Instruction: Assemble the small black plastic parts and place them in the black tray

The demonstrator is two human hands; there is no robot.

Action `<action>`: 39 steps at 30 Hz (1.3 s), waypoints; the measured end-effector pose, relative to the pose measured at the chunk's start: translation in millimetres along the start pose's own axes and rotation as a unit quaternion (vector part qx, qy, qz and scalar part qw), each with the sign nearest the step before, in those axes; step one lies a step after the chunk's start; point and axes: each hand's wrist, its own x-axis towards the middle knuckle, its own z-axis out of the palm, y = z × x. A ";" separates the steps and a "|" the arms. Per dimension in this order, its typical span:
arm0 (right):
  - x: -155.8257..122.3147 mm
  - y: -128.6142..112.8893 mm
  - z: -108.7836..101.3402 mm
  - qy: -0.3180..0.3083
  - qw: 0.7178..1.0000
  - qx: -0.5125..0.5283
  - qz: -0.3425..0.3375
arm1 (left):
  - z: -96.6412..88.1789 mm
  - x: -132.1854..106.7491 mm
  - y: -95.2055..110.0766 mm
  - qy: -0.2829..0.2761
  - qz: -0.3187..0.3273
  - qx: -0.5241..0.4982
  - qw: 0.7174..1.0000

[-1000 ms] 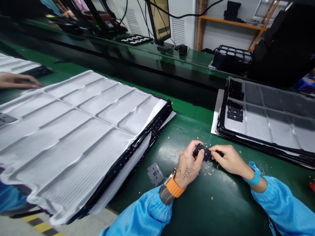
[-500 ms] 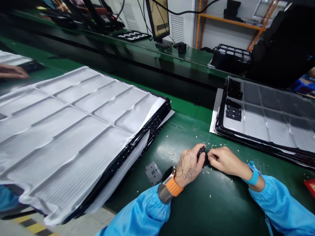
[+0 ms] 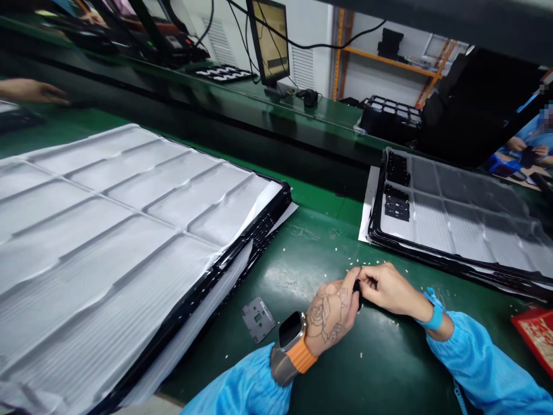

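Note:
A small black plastic part sits pinched between my left hand and my right hand, and my fingers hide most of it. Both hands hover just above the green bench mat, where beige crumbs lie scattered around them. A flat grey metal plate lies on the mat, left of my left wrist and apart from it. My left wrist wears a smartwatch with an orange band.
A large black tray stack under white foam sheeting fills the left side. On the right, a black tray holds black parts. A co-worker's hand reaches in at far left. A red box sits at the right edge.
The black part is now more hidden by my fingers, and my hands have drawn closer around it. The view has shifted, and the co-worker's hand has moved away from the foam-covered stack.

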 end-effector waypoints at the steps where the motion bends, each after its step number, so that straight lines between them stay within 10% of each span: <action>1: -0.7 0.0 1.0 0.005 1.000 -0.014 -0.001 | 1.3 -0.5 0.7 0.000 -0.002 0.003 1.000; 10: -0.5 -18.2 -32.7 0.039 0.997 0.000 -0.061 | -18.9 10.1 16.2 0.066 -0.005 -0.159 0.985; 13: 6.6 -0.7 -80.2 0.198 0.978 -0.055 -0.044 | -40.0 34.8 11.0 0.016 0.006 -0.197 0.980; 15: 14.8 23.5 -112.4 0.295 0.949 -0.114 -0.011 | -50.5 64.3 -0.9 -0.012 -0.004 -0.102 0.995; 18: 29.6 61.5 -139.0 0.275 0.947 -0.165 0.019 | -53.1 124.1 -28.1 -0.047 -0.074 0.123 0.989; 27: 43.7 74.1 -125.3 0.226 0.960 -0.162 -0.041 | -3.5 260.2 -69.5 -0.021 -0.124 0.233 0.964; 34: 48.3 70.7 -114.8 0.219 0.957 -0.189 -0.033 | 10.4 280.6 -63.6 -0.080 -0.110 0.234 0.963; 39: 45.0 58.5 -116.8 0.299 0.934 -0.196 -0.025 | -23.3 274.0 -50.5 -0.114 -0.108 0.165 0.974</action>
